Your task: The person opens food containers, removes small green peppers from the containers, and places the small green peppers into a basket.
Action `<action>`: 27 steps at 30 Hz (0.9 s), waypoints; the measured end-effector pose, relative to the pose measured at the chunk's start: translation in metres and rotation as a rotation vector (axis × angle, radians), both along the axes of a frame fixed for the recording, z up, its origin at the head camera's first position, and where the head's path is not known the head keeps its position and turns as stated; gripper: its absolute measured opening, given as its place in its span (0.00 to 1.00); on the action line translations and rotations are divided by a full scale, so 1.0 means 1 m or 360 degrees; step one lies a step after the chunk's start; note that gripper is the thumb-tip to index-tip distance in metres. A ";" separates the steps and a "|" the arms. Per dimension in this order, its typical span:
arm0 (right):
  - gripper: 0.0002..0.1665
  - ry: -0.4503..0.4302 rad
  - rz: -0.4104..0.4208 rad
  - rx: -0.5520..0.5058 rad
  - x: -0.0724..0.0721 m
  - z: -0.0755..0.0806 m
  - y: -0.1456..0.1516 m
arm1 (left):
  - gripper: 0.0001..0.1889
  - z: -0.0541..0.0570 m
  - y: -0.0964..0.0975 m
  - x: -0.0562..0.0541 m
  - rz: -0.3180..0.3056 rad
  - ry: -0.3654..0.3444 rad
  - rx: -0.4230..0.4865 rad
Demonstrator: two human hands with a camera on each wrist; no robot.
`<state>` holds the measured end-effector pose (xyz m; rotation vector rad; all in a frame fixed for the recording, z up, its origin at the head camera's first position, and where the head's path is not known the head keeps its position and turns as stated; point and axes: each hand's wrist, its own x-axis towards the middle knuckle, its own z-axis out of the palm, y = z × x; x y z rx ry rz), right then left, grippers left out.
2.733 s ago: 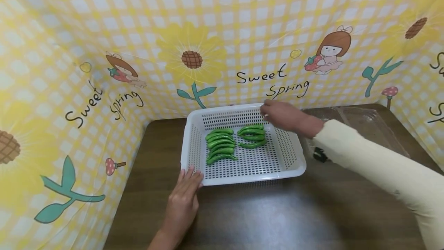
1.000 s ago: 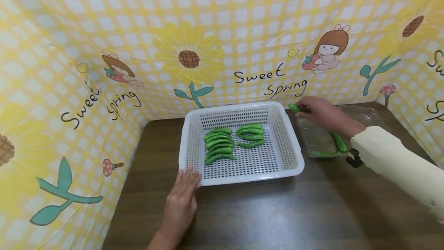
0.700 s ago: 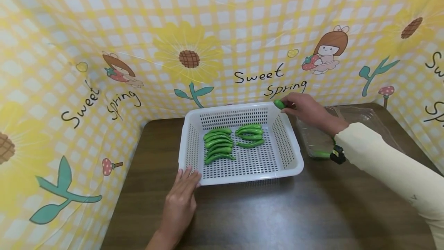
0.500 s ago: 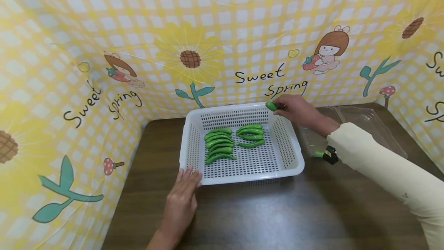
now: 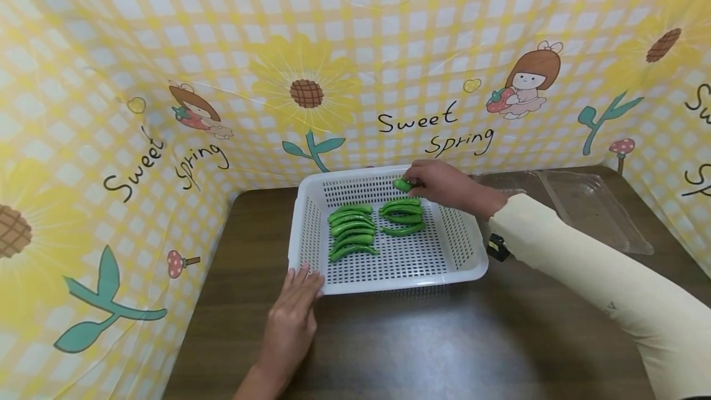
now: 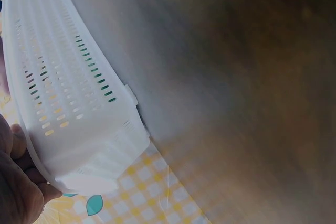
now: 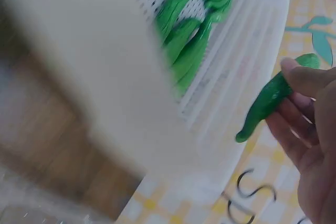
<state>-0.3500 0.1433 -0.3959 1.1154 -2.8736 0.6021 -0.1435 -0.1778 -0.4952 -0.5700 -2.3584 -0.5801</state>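
A white perforated basket (image 5: 383, 287) stands on the brown table, with green chili peppers lying inside in two groups: a left column (image 5: 352, 233) and a right column (image 5: 402, 218). My right hand (image 5: 447, 185) pinches one more green chili pepper (image 5: 401, 184) between thumb and fingers, above the basket's far side. In the right wrist view that pepper (image 7: 270, 98) hangs slanted from the fingertips, apart from the others. My left hand (image 5: 291, 316) holds the basket's near left corner, fingers over the rim; the left wrist view shows the hand (image 6: 21, 182) at this rim.
A clear plastic tray (image 5: 600, 208) lies right of the basket, partly hidden behind the right forearm. A small black device (image 5: 498, 247) sits at the right wrist. A yellow checked cloth (image 5: 411, 73) hangs behind and beside the wooden table (image 5: 400, 350).
My right hand went empty to the clear tray, came back with a green chili pepper, and moved left over the basket's far side. My left hand has stayed at the corner.
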 end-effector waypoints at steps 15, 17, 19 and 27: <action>0.24 -0.0513 0.0308 0.0893 -0.002 -0.024 -0.061 | 0.14 -0.001 -0.001 0.001 -0.0022 0.0025 0.0016; 0.21 -0.0518 0.0284 0.0943 -0.001 -0.030 -0.065 | 0.15 0.000 -0.001 0.001 -0.0027 0.0022 0.0015; 0.17 -0.0497 0.0273 0.0984 0.001 -0.036 -0.068 | 0.15 0.001 0.000 0.000 -0.0031 0.0016 0.0011; 0.21 -0.0264 0.0264 0.1109 0.001 -0.048 -0.076 | 0.15 0.003 -0.001 -0.001 -0.0007 0.0052 0.0004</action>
